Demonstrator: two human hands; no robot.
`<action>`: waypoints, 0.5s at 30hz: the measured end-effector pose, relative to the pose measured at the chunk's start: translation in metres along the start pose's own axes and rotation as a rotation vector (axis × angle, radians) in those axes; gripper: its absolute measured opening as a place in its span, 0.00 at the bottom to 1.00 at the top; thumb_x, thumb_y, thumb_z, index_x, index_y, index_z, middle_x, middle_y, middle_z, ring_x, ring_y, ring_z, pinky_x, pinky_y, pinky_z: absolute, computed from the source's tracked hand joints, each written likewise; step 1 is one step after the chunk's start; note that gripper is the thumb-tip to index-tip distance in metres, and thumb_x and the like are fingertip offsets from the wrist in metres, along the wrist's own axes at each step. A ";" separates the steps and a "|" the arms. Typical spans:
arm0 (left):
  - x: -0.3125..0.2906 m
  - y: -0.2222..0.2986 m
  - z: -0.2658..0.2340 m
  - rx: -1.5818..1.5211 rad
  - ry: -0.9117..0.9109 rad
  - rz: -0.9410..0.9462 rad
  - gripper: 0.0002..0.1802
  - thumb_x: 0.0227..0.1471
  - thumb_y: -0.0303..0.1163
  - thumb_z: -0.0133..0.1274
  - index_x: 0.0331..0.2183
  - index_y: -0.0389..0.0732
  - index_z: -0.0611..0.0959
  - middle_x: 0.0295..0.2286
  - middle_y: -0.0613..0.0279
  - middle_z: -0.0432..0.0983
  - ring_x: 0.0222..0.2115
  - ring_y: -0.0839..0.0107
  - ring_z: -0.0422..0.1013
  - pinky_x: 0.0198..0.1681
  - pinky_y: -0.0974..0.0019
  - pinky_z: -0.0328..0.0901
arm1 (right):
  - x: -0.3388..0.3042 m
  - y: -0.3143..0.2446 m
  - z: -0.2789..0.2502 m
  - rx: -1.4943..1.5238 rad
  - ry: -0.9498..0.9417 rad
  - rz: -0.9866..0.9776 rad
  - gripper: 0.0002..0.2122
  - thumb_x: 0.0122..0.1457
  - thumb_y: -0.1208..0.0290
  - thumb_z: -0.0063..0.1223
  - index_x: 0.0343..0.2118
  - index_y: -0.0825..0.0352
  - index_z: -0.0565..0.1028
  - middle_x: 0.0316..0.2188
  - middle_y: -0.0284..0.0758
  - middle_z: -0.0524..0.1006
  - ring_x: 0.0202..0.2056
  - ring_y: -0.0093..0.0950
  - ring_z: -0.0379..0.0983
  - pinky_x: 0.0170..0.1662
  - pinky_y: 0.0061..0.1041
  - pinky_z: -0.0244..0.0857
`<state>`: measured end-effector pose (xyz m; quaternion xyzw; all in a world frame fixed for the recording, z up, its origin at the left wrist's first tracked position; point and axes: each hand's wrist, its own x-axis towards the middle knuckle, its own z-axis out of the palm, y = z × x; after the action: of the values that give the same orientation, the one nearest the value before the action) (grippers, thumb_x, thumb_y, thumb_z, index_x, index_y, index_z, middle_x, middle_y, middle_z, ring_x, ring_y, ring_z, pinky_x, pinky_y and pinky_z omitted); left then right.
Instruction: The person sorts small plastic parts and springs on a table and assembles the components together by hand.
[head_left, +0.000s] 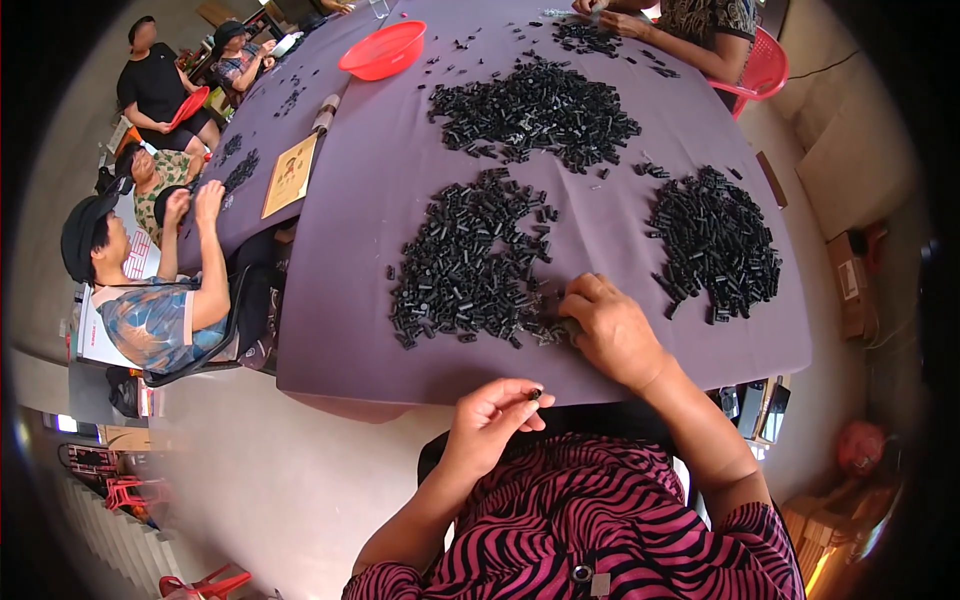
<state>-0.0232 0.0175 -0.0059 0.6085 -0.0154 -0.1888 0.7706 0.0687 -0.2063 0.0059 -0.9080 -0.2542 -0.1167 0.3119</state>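
My left hand [490,428] is just off the table's near edge, pinching a small black plastic piece [535,395] between thumb and fingertips. On the table, my right hand [618,332] is closed with its fingers bent down; whatever its fingertips hold is hidden. Beside those fingertips lie a few small pale, clear-looking bits [548,334], at the near right edge of a heap of black plastic pieces [460,270]. Another black heap [715,245] spreads to the right of this hand, and a larger heap [540,112] lies farther back.
A purple-grey cloth [340,330] covers the table. Toward the back left stand a red basin [385,50] and a yellow printed board [290,178]. Another person's hands [610,18] work at the far right, near a red chair [765,65]. Several people sit along the left.
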 end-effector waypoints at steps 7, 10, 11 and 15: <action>0.000 -0.006 0.000 0.009 -0.036 0.004 0.13 0.64 0.25 0.52 0.48 0.32 0.78 0.41 0.54 0.82 0.33 0.75 0.78 0.40 0.71 0.73 | -0.027 -0.021 -0.015 0.649 -0.125 0.338 0.18 0.52 0.90 0.49 0.45 0.70 0.77 0.37 0.34 0.78 0.38 0.25 0.76 0.44 0.24 0.71; 0.003 -0.005 0.007 0.008 -0.046 -0.051 0.12 0.64 0.26 0.52 0.47 0.32 0.78 0.39 0.56 0.82 0.33 0.75 0.77 0.39 0.71 0.73 | -0.036 -0.027 -0.017 0.926 -0.249 0.469 0.17 0.54 0.90 0.50 0.47 0.73 0.77 0.39 0.30 0.78 0.42 0.21 0.75 0.49 0.22 0.69; 0.004 -0.006 0.009 0.011 -0.050 -0.050 0.12 0.64 0.26 0.52 0.47 0.32 0.78 0.39 0.56 0.82 0.33 0.75 0.77 0.39 0.71 0.73 | -0.041 -0.025 -0.013 1.126 -0.256 0.478 0.17 0.53 0.90 0.51 0.47 0.74 0.77 0.37 0.30 0.78 0.42 0.21 0.75 0.49 0.22 0.69; 0.006 -0.005 0.013 0.019 -0.063 -0.062 0.11 0.64 0.26 0.52 0.47 0.32 0.79 0.37 0.57 0.82 0.32 0.76 0.77 0.38 0.71 0.73 | -0.052 -0.026 -0.004 1.328 -0.150 0.448 0.08 0.59 0.84 0.55 0.42 0.73 0.77 0.35 0.30 0.78 0.38 0.19 0.74 0.46 0.21 0.69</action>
<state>-0.0221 0.0026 -0.0083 0.6096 -0.0227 -0.2313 0.7578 0.0104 -0.2116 0.0028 -0.5619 -0.0994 0.1932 0.7982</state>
